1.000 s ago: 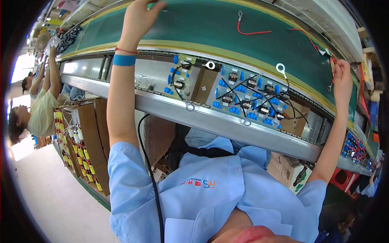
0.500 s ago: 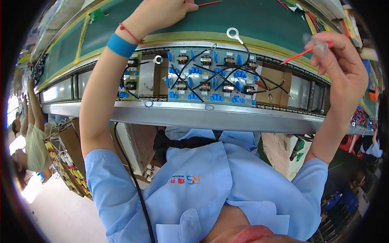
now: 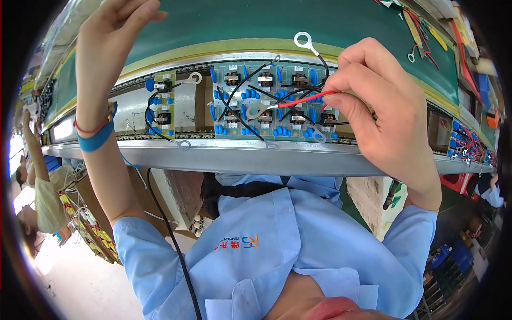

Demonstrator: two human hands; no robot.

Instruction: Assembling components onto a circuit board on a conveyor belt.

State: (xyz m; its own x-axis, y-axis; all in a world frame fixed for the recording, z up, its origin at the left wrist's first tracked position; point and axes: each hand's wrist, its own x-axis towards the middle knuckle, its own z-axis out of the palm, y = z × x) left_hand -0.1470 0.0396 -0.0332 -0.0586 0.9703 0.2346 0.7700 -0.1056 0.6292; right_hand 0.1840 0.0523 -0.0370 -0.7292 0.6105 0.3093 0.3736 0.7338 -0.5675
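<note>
My right hand (image 3: 381, 106) pinches a red wire (image 3: 306, 98) between thumb and forefinger. The wire's silver ring terminal (image 3: 260, 111) points left, over a panel of circuit boards (image 3: 250, 80) carrying blue discs and small transformers. Black wires (image 3: 232, 114) cross that panel, and one ends in a large ring terminal (image 3: 303, 40) lying on the far rail. At the upper left my left hand (image 3: 114, 34) is raised over the green mat, fingers loosely apart with nothing visible in them; the top edge cuts off part of it.
Left of the panel, a smaller circuit board (image 3: 164, 101) with a black ring-ended wire sits on the chain conveyor. A metal rail (image 3: 240, 152) runs along the near side. Red wires (image 3: 426, 48) and a yellow-handled tool (image 3: 437, 38) lie on the green mat (image 3: 224, 24) at the far right.
My right hand has moved left and inward, bringing the red wire over the boards. My left hand has drawn back left, away from a red wire on the mat. The boards have shifted slightly left.
</note>
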